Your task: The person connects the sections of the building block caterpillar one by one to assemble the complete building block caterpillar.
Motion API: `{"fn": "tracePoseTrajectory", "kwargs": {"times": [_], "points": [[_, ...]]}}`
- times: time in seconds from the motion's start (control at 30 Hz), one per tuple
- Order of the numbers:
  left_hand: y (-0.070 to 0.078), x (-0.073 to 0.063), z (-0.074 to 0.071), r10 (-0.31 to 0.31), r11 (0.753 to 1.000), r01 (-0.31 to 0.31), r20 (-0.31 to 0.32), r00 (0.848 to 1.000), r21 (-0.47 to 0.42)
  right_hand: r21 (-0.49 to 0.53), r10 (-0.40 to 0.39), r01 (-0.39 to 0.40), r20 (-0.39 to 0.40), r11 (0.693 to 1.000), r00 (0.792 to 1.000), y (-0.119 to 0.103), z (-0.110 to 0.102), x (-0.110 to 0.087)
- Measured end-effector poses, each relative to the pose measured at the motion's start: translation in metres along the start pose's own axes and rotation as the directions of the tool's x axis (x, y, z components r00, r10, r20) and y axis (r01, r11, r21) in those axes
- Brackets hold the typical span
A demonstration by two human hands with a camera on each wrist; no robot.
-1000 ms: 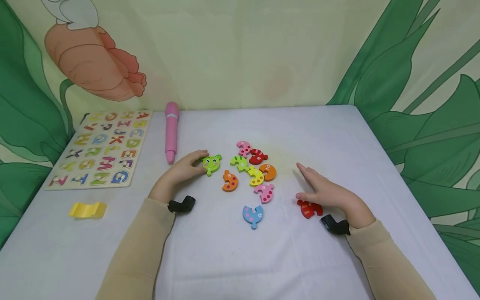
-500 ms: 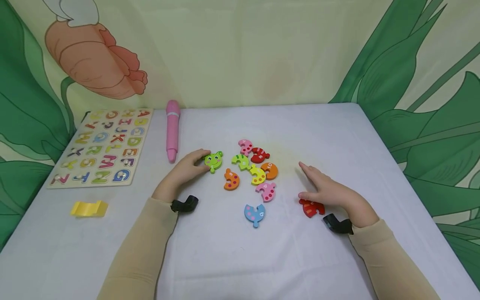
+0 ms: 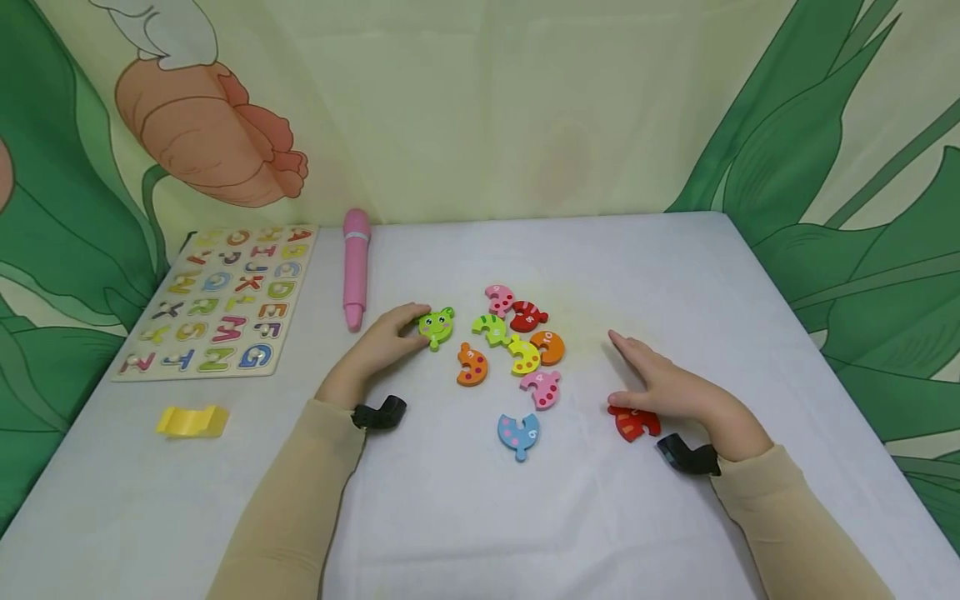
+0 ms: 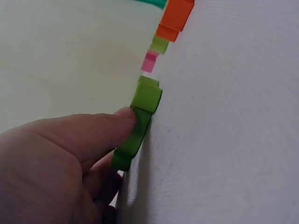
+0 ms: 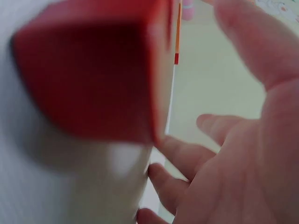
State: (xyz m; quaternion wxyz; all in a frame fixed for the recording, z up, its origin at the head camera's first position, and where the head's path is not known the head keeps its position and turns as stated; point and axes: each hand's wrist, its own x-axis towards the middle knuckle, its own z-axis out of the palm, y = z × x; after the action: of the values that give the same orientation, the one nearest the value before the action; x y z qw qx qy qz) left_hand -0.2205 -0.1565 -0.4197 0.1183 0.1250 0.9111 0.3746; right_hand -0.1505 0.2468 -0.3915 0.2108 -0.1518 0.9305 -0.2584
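Note:
At the left of a group of puzzle pieces, my left hand (image 3: 382, 346) pinches a green frog-face puzzle piece (image 3: 436, 327) lying on the table. The left wrist view shows the thumb (image 4: 119, 123) against the edge of this green piece (image 4: 145, 97); some fingers are partly hidden behind it. My right hand (image 3: 671, 387) is held with fingers extended over a red puzzle piece (image 3: 636, 423), partly covering it. In the right wrist view that red piece (image 5: 88, 74) looms close, apart from the thumb (image 5: 252, 42), and nothing is gripped.
Between the hands lie curved numbered pieces: orange (image 3: 472, 367), yellow (image 3: 524, 357), red (image 3: 529, 317), pink (image 3: 542, 390), blue (image 3: 519, 436) and others. Leftward are an alphabet board (image 3: 217, 300), a pink pen-like stick (image 3: 356, 267) and a yellow wavy block (image 3: 192, 422). A printed curtain backs the table.
The whole head view has shifted slightly, so everything appears a little further right. Both hands and the pieces keep about the same places relative to one another.

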Motion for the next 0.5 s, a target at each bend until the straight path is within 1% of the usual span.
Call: {"fn": "tracePoseTrajectory", "kwargs": {"times": [0.13,0.3,0.5], "points": [[0.000,0.001,0.000,0.019,0.999,-0.019,0.000,1.000,0.032,0.032,-0.004,0.004,0.021,0.999,1.000,-0.001,-0.002,-0.001],[-0.001,0.002,0.001,0.017,0.999,-0.017,-0.005,1.000,0.040,0.082,-0.001,-0.003,0.053,0.997,0.999,-0.004,-0.009,-0.005],[-0.002,0.002,-0.001,0.025,0.998,-0.024,-0.006,1.000,0.056,0.084,-0.007,0.000,0.080,0.996,0.997,-0.006,-0.015,-0.015]]}}
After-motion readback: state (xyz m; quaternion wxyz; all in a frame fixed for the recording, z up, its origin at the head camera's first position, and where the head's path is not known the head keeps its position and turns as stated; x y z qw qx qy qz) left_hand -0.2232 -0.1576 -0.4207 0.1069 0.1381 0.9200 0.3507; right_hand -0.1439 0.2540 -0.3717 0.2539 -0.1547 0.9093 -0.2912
